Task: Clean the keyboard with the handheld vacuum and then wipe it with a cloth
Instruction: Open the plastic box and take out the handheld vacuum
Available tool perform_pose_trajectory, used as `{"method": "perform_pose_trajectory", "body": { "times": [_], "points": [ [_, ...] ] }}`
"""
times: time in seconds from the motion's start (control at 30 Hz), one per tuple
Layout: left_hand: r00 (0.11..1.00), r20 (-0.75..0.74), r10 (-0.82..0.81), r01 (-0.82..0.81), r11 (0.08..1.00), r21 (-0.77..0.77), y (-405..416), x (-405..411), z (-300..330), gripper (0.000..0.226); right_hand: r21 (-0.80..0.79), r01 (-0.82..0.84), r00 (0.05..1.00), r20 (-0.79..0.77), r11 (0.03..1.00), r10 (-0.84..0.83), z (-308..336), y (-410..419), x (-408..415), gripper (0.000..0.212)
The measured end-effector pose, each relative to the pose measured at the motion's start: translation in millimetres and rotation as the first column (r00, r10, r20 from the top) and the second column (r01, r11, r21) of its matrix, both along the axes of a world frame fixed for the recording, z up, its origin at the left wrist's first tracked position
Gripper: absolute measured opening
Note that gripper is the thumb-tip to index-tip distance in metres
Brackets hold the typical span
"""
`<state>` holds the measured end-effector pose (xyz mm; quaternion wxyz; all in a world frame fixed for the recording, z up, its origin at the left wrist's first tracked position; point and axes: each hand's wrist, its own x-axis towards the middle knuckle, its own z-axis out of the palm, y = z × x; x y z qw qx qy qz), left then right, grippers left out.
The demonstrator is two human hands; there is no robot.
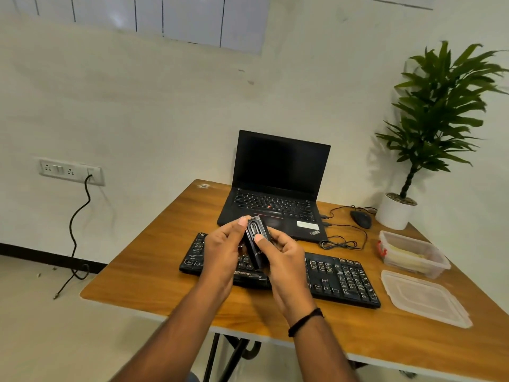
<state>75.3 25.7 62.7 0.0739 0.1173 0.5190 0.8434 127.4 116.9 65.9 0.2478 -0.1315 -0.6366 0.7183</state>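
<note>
Head: vacuum point(256, 245) upright, nozzle up.

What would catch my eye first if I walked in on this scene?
Probably the two hands, left hand and right hand, holding a small black handheld vacuum together above the black keyboard at the table's near edge. Behind them an open laptop with a dark screen stands, and a leafy potted plant fills the far right corner.

Both the left hand point(223, 250) and right hand point(285, 257) grip a black vacuum point(256, 244) above the keyboard point(341, 279) on the wooden surface point(154, 274).
</note>
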Motion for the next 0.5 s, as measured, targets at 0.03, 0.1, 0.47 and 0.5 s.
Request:
{"method": "perform_pose_trajectory", "body": {
  "times": [0.03, 0.1, 0.47, 0.5],
  "points": [
    [1.000, -0.007, 0.001, -0.001, 1.000, 0.003, -0.3, 0.4, -0.4, 0.025, 0.000, 0.008, 1.000, 0.000, 1.000, -0.008, -0.5, -0.2, -0.5, 0.027],
    [1.000, -0.029, 0.003, -0.002, 1.000, 0.006, -0.9, 1.1, -1.2, 0.024, -0.005, 0.032, 0.999, -0.007, 0.999, -0.032, -0.5, -1.1, -0.5, 0.024],
    [0.994, -0.091, -0.066, 0.063, 0.997, -0.031, -2.7, 4.6, -15.2, 0.025, -0.125, 0.163, 0.987, 0.018, 0.979, -0.162, 1.8, -6.4, -1.6, 0.024],
    [0.994, -0.083, -0.077, 0.075, 0.997, -0.020, -2.5, 4.7, -16.0, 0.028, -0.132, 0.158, 0.987, 0.025, 0.979, -0.156, 3.1, -5.7, -1.8, 0.025]
  ]
}}
